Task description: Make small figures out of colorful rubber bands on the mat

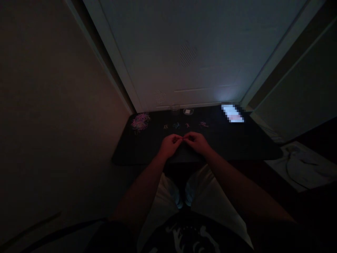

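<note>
In dim light, my left hand (pixel 170 144) and my right hand (pixel 197 142) meet fingertip to fingertip just above the near middle of a dark table (pixel 147 149). Both are closed in a pinch; whatever lies between the fingers is too small and dark to name. Beyond them runs a row of small clusters of what look like thin loops: a yellowish cluster (pixel 165 127), a bluish cluster (pixel 176 125), a pink cluster (pixel 187 125) and a pinkish-purple cluster (pixel 203 124). A larger heap of multicoloured loops (pixel 140 121) lies at the far left.
Near the back edge stand a clear round container (pixel 175 110) and a shallow round dish (pixel 188 111) with a white square in it. A glowing, pixelated screen (pixel 233 113) is at the back right. A pale panelled door (pixel 195 77) rises behind the table.
</note>
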Action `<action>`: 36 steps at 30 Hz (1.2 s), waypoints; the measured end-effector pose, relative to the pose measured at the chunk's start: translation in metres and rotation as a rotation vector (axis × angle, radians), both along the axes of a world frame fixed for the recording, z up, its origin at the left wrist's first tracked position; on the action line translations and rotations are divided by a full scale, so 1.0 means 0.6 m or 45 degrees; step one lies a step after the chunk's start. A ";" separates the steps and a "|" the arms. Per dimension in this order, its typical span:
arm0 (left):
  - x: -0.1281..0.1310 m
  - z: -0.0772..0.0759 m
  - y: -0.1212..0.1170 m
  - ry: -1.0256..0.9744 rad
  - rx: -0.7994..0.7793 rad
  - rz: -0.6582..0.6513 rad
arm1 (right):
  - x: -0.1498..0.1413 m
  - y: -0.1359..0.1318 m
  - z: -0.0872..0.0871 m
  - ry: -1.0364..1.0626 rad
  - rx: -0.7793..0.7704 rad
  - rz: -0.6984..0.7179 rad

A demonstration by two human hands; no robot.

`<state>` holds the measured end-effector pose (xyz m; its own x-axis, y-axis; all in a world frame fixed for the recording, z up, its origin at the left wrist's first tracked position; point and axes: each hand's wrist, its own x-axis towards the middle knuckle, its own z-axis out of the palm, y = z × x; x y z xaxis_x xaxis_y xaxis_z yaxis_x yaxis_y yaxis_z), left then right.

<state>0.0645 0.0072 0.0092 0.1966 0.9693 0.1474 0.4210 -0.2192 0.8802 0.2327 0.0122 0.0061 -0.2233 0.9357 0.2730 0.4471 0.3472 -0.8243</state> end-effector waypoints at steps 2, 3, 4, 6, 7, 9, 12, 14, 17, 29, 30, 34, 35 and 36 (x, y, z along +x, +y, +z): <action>0.001 -0.001 0.000 -0.008 0.004 -0.006 | -0.001 0.000 0.001 0.005 -0.007 -0.020; 0.001 -0.002 0.000 -0.028 0.003 -0.005 | -0.001 0.000 0.001 0.011 -0.013 -0.025; 0.002 -0.004 -0.001 -0.053 -0.004 -0.009 | -0.001 0.000 0.001 0.020 -0.017 -0.025; 0.003 -0.006 -0.001 -0.081 -0.026 -0.028 | -0.001 0.001 0.000 0.044 -0.024 -0.018; 0.004 -0.007 -0.002 -0.076 -0.034 -0.042 | -0.001 0.001 0.000 0.052 -0.030 -0.018; 0.004 -0.009 -0.002 -0.043 -0.030 -0.057 | -0.001 0.002 0.000 0.051 -0.042 -0.027; 0.003 -0.011 -0.001 -0.011 0.005 -0.027 | -0.001 0.002 0.000 0.043 -0.042 -0.033; 0.003 -0.011 -0.001 -0.006 0.014 -0.016 | -0.001 0.001 0.001 0.042 -0.030 -0.031; 0.003 -0.010 -0.001 -0.018 0.009 -0.017 | -0.001 0.001 0.001 0.022 -0.005 -0.027; 0.002 -0.004 -0.004 0.028 0.014 0.015 | -0.001 0.004 -0.002 0.005 -0.004 -0.012; 0.002 -0.004 -0.004 0.039 0.018 0.017 | -0.001 0.004 -0.003 0.008 -0.005 -0.009; 0.002 -0.005 -0.003 0.049 0.024 0.013 | -0.001 0.003 -0.002 0.010 -0.016 -0.017; 0.002 -0.006 -0.003 0.048 0.028 0.011 | -0.001 0.002 -0.001 0.003 -0.018 -0.021; 0.002 -0.006 -0.002 0.048 0.035 0.007 | -0.001 0.002 0.000 -0.003 -0.016 -0.023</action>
